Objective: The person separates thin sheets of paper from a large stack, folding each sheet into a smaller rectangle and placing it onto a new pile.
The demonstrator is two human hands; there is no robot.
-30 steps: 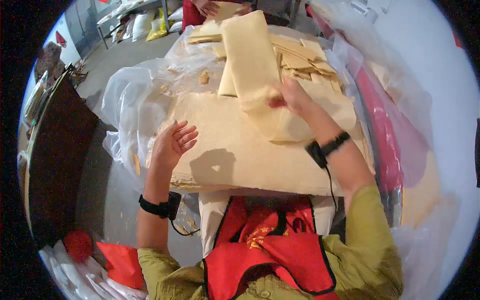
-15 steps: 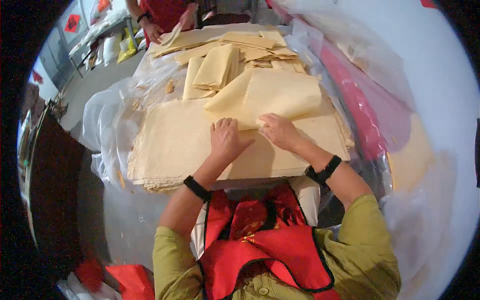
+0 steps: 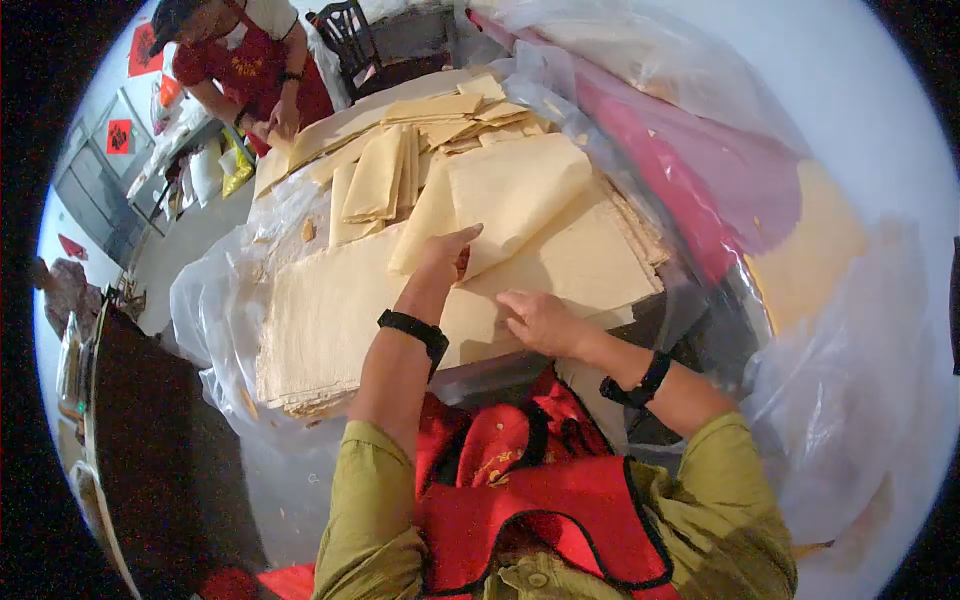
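Note:
A large stack of pale yellow sheets (image 3: 330,320) lies in front of me. On it, one sheet (image 3: 520,190) is partly folded over, its near corner beside my left hand (image 3: 450,252). That hand touches the folded sheet, with the index finger stretched to the right; its other fingers are curled and mostly hidden. Lower right, my right hand (image 3: 540,320) rests over the flat stack, fingers apart and holding nothing. Folded bundles (image 3: 376,180) sit just beyond the sheet.
More folded sheets (image 3: 430,108) are piled at the back. Across the table a co-worker (image 3: 250,70) in a red apron handles sheets at the far left. Clear plastic (image 3: 215,300) hangs along the left edge, and pink plastic (image 3: 690,180) runs along the right.
The view has turned, showing more of the co-worker. My left hand has moved to the sheet's fold, while my right hand has let go of the sheet and drawn back toward me.

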